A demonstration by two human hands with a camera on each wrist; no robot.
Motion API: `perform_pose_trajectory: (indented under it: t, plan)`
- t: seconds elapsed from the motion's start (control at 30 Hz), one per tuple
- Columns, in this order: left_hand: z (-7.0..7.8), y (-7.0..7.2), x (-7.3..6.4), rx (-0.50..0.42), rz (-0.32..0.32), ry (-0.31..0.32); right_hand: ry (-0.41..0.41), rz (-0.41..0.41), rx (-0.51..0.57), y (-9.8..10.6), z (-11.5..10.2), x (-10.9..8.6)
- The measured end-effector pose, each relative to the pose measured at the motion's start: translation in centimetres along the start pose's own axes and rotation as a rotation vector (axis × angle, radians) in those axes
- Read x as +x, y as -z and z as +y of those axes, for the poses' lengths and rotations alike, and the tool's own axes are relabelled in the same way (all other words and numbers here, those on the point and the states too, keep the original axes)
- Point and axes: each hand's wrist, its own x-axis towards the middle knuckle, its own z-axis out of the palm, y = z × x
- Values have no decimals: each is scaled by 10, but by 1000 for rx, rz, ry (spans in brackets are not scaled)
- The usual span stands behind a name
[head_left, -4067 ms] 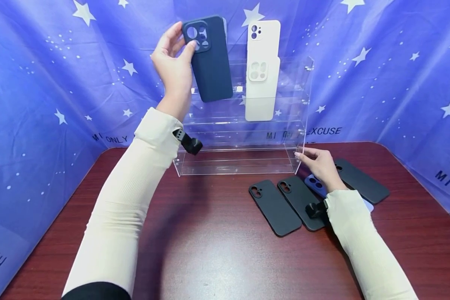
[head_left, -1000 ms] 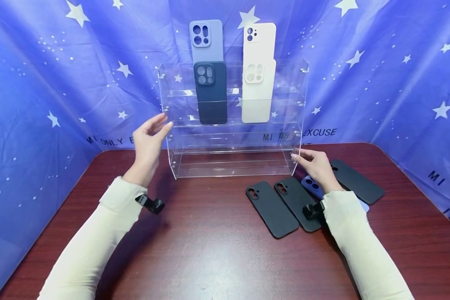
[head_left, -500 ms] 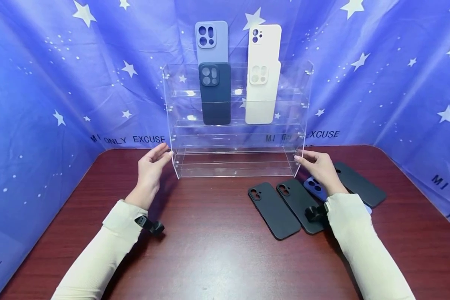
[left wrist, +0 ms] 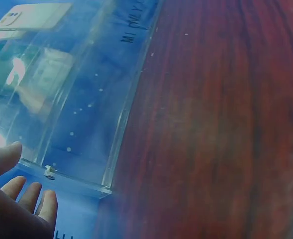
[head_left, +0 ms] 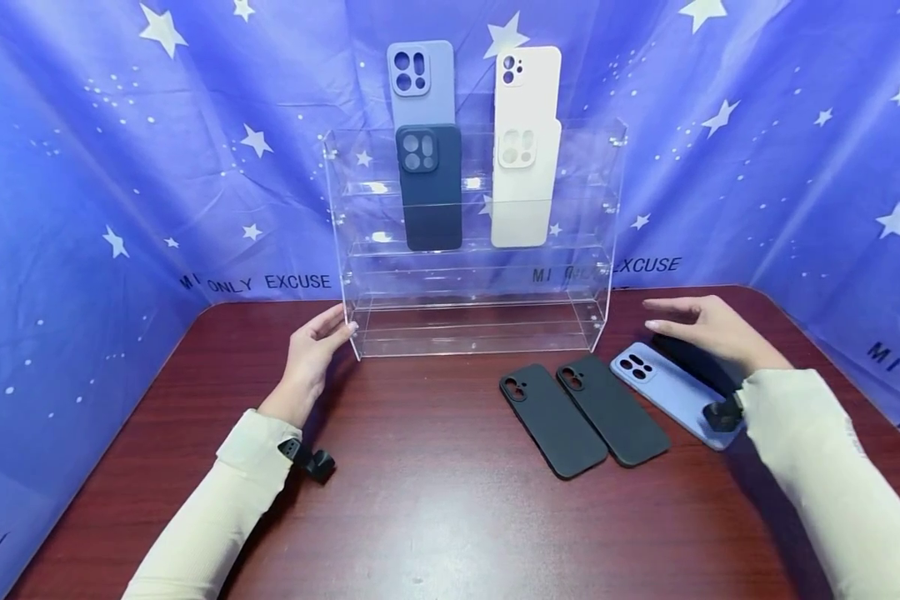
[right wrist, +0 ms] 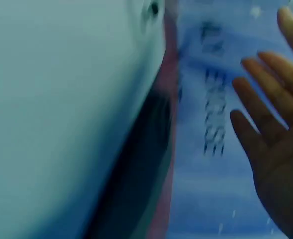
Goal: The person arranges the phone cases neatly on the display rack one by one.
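My left hand (head_left: 309, 360) pinches the lower left side panel of a clear acrylic display rack (head_left: 472, 340), thumb at the front and fingers outside; the left wrist view has the rack's edge between them. My right hand (head_left: 716, 329) hovers at the right, fingers extended and holding nothing; its fingers (right wrist: 265, 94) are spread in the right wrist view. Beneath and beside it lie a light blue phone case (head_left: 675, 396) and a black phone case (head_left: 693, 360), the latter partly hidden by the hand. Two more black phone cases, the left one (head_left: 553, 423) and the right one (head_left: 613, 412), lie nearer the middle.
On the rack's upper tiers stand a light blue case (head_left: 435, 98), a dark navy case (head_left: 431, 198), a white case (head_left: 540, 92) and another white case (head_left: 521, 200). A blue star-patterned curtain (head_left: 262, 75) encloses the dark red wooden table (head_left: 390, 500).
The navy case, formerly in my left hand, now stands on the rack. My left hand has come down to the rack's lower left side. My right hand has let go of the rack and moved right.
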Motion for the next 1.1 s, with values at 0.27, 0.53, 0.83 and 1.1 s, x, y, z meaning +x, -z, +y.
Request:
perform_pose_trajectory:
  t: [0.27, 0.53, 0.83, 1.1]
  plan:
    - [-1, 1, 0, 4, -33, 17, 14, -169, -79, 18, 44, -13]
    - [-1, 0, 1, -22, -43, 33, -50, -206, -50, 20, 68, -18]
    - [-4, 1, 3, -36, -63, 46, -52, -246, -60, 16, 81, -13]
    - [-5, 2, 4, -57, -84, 48, -51, -295, -113, 13, 83, -3]
